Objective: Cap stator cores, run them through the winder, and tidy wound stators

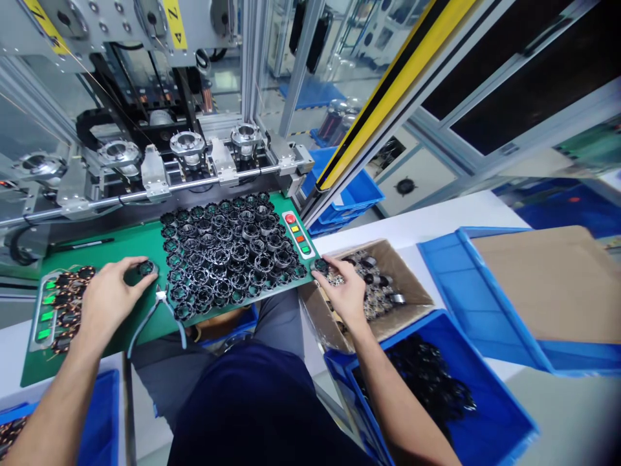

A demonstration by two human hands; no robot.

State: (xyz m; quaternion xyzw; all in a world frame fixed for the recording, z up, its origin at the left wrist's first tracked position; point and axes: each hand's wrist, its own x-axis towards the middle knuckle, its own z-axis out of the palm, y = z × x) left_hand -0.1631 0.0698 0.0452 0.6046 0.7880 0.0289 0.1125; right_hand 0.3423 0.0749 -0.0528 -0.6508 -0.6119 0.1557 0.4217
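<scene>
My left hand pinches a small black ring-shaped motor core between thumb and fingertips, just left of the array on the green work surface. On the other side, my right hand grips a similar black ring core near the surface's right edge. Between the hands stand closely packed rows of black ring cores, some stacked higher than others. Pliers with grey-blue handles lie beside the array, close to my left hand. Copper-wound cores sit partly behind my left hand.
A winding machine with metal round fixtures runs along the back. Push buttons are set at the right. A cardboard box of metal cores and a blue bin of black parts stand right. A pen lies left.
</scene>
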